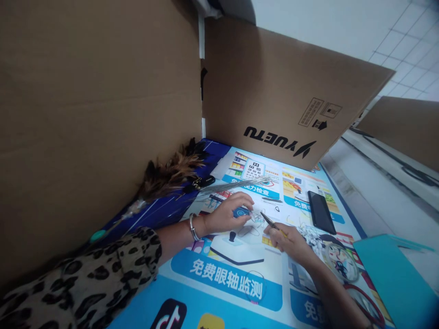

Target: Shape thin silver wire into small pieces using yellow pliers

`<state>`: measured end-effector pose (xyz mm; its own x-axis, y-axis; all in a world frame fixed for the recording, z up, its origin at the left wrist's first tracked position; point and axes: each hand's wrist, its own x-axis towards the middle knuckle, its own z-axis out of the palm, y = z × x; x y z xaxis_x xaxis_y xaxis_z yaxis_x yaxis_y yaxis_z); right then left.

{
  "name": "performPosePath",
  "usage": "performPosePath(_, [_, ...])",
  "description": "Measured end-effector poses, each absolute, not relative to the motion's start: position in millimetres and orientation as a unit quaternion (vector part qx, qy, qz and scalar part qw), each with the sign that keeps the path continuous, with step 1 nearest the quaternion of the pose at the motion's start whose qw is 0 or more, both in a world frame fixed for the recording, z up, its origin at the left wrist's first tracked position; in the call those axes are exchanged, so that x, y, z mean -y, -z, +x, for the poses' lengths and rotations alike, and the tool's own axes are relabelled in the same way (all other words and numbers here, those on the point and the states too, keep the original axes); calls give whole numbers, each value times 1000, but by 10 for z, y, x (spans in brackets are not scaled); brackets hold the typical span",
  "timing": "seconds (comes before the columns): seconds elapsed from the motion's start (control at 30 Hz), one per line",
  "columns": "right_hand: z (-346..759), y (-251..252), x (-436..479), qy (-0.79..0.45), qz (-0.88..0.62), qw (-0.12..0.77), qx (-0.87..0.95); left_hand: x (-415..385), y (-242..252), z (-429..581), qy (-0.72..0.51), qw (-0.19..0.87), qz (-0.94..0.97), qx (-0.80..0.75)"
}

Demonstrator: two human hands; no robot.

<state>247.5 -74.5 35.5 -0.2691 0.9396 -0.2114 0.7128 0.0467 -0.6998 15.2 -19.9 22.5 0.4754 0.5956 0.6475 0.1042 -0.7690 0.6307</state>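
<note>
My left hand, with a bracelet at the wrist, has its thumb and fingers curled in a pinch on a small bent wire piece. Thin wire loops spread out from these fingertips over the printed sheet. My right hand is closed around a pair of pliers, whose dark jaws point at the wire piece, close to it. Whether the jaws touch the wire I cannot tell. Beyond my left hand lies a bundle of straight silvery wires. Small cut wire bits rest near it.
A black phone lies to the right. Brown feathers line the left side, below a cardboard wall. Another cardboard panel stands at the back. On the near right are a clear round container, a red ring and a teal box.
</note>
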Motion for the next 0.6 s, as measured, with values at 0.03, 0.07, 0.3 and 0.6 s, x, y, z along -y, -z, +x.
performPosePath(0.03, [2477, -353, 743, -370, -587, 157, 703, 198, -214, 150, -467, 261, 818, -211])
performPosePath(0.07, [2481, -349, 742, -374, -586, 160, 701, 198, -204, 149, -470, 257, 818, -210])
performPosePath(0.3, [2513, -298, 738, -384, -583, 183, 692, 222, -199, 142, -484, 257, 814, -191])
performPosePath(0.6, [2556, -265, 735, -397, -555, 203, 703, 224, -229, 130, -462, 322, 792, -235])
